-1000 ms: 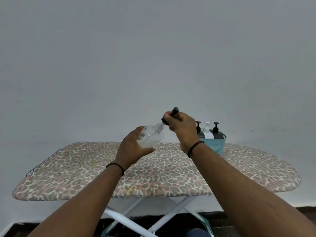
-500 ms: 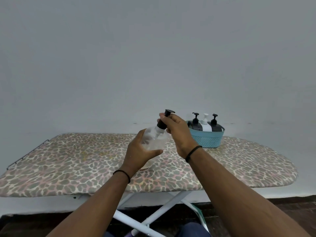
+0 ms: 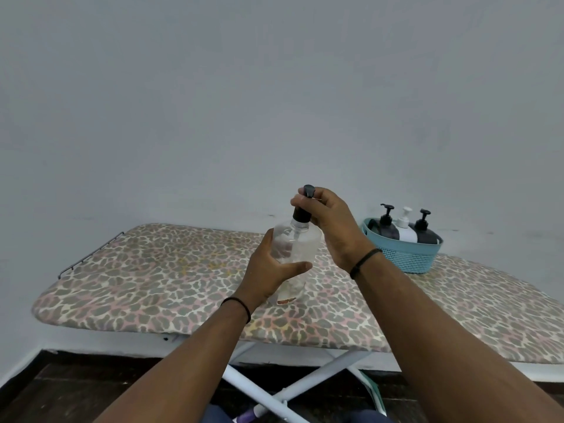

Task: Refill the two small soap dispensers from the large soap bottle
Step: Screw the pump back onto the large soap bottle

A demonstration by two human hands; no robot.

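A: Left hand (image 3: pixel 268 267)?
B: Wrapped round clear bottle (image 3: pixel 294 254), upright on ironing board (image 3: pixel 152 279).
A: Right hand (image 3: pixel 332 227)?
B: Pinching its black pump (image 3: pixel 302 209). Liquid level unclear. Other dispensers sit in the blue basket (image 3: pixel 403 254).

Probably a home: ironing board (image 3: pixel 152 279).

Clear plastic bottle (image 3: pixel 297 248); cloth board (image 3: pixel 152 276), prob.

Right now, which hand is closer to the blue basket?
Right. The right hand grips the clear bottle's black pump, just left of the blue basket. The left hand holds the bottle's body, farther left.
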